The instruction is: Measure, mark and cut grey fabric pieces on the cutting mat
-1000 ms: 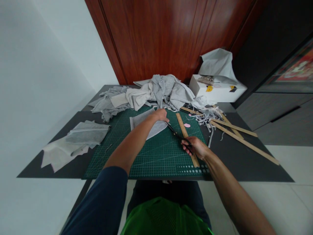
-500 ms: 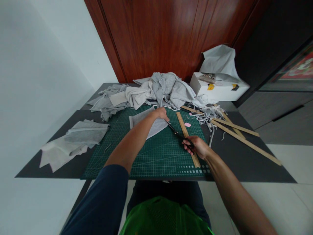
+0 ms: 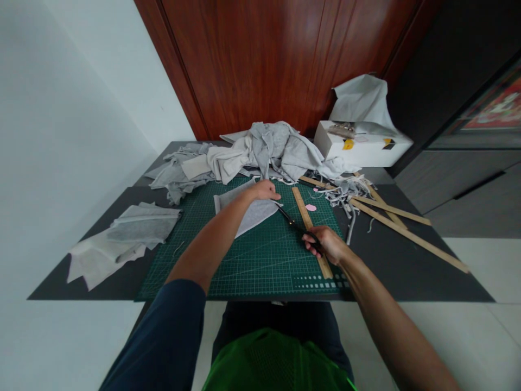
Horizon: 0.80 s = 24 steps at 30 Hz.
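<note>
Your right hand (image 3: 328, 244) closes its fingers around the black scissors (image 3: 293, 224), blades at the grey fabric piece (image 3: 248, 209). Your left hand (image 3: 265, 190) presses that fabric flat. No legible writing on the white box (image 3: 360, 146).

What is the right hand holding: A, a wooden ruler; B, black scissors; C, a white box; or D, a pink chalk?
B: the right hand grips the handles of the scissors, whose blades point at the edge of the grey cloth pressed down by the left hand.
</note>
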Each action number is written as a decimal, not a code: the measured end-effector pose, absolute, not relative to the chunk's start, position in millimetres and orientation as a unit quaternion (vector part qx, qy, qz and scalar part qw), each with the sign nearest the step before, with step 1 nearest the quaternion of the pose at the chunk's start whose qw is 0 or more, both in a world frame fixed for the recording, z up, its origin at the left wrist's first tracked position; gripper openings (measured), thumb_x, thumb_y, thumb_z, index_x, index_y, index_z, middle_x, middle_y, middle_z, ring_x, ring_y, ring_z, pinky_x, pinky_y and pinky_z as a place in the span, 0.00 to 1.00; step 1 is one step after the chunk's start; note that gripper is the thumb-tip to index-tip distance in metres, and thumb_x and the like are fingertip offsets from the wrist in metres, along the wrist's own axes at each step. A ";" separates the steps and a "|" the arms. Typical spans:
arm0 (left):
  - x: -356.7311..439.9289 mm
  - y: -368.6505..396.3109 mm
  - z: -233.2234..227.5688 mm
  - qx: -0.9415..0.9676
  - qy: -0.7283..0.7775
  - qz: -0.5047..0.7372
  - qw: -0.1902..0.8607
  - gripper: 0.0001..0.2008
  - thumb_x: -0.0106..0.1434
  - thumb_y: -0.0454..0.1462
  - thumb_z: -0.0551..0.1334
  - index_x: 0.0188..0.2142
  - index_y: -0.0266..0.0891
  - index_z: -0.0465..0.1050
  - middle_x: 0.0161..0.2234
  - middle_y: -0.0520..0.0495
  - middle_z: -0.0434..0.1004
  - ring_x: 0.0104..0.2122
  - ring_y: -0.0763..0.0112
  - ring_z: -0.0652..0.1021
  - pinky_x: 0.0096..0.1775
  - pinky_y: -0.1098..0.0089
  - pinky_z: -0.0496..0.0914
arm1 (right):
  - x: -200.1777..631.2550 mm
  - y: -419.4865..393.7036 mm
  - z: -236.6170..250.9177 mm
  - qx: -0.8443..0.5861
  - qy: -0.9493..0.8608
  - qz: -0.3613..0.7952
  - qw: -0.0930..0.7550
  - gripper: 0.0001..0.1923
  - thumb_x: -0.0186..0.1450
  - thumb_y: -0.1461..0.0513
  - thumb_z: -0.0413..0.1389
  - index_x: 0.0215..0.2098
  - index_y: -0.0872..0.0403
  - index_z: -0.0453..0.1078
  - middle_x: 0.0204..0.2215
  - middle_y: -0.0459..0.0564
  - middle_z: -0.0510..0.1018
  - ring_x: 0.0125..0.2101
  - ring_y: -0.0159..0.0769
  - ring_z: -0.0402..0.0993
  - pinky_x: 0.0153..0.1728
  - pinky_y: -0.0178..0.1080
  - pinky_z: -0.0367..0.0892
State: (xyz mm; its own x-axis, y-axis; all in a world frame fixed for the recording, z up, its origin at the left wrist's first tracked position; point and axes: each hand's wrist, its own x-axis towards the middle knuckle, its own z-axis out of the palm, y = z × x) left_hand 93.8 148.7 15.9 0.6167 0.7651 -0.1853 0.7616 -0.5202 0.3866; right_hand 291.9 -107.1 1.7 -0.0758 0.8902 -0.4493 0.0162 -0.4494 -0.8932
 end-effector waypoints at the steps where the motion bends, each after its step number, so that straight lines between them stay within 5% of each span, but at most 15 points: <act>1: 88.3 150.0 15.5 0.874 0.418 0.023 0.245 0.13 0.59 0.45 0.68 0.36 0.38 0.83 0.33 0.51 0.83 0.33 0.70 0.78 0.34 0.72 0.67 | 291.6 -107.1 1.8 -0.582 -0.390 0.621 0.353 0.13 0.57 0.56 0.62 0.20 0.53 0.67 0.16 0.45 0.70 0.15 0.28 0.61 0.14 0.33 0.51; 7: 64.8 160.3 10.0 0.917 0.315 0.057 0.237 0.13 0.50 0.36 0.71 0.38 0.40 0.85 0.40 0.49 0.83 0.40 0.68 0.79 0.43 0.74 0.70 | 291.4 -108.2 5.9 -0.594 -0.393 0.607 0.353 0.12 0.55 0.58 0.62 0.19 0.53 0.67 0.16 0.46 0.70 0.15 0.28 0.62 0.14 0.33 0.51; 12: 65.5 162.7 1.6 0.919 0.306 0.063 0.240 0.08 0.58 0.38 0.67 0.34 0.40 0.86 0.37 0.47 0.83 0.41 0.68 0.79 0.46 0.74 0.71 | 291.6 -108.5 11.0 -0.604 -0.409 0.591 0.344 0.10 0.54 0.59 0.62 0.20 0.53 0.67 0.18 0.46 0.71 0.16 0.28 0.63 0.14 0.33 0.52; 24: 74.8 167.6 3.6 0.879 0.361 0.042 0.308 0.07 0.54 0.38 0.67 0.30 0.37 0.84 0.29 0.49 0.83 0.30 0.70 0.78 0.36 0.74 0.70 | 293.6 -99.1 12.4 -0.618 -0.440 0.571 0.315 0.09 0.57 0.58 0.60 0.23 0.52 0.67 0.19 0.46 0.72 0.16 0.29 0.64 0.15 0.34 0.57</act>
State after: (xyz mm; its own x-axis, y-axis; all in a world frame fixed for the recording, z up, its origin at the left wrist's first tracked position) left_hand 74.8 167.6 3.6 0.7359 0.6604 -0.1491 0.6090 -0.5495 0.5720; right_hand 293.6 -99.1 12.4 -0.0393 0.9030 -0.4278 0.1848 -0.4142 -0.8912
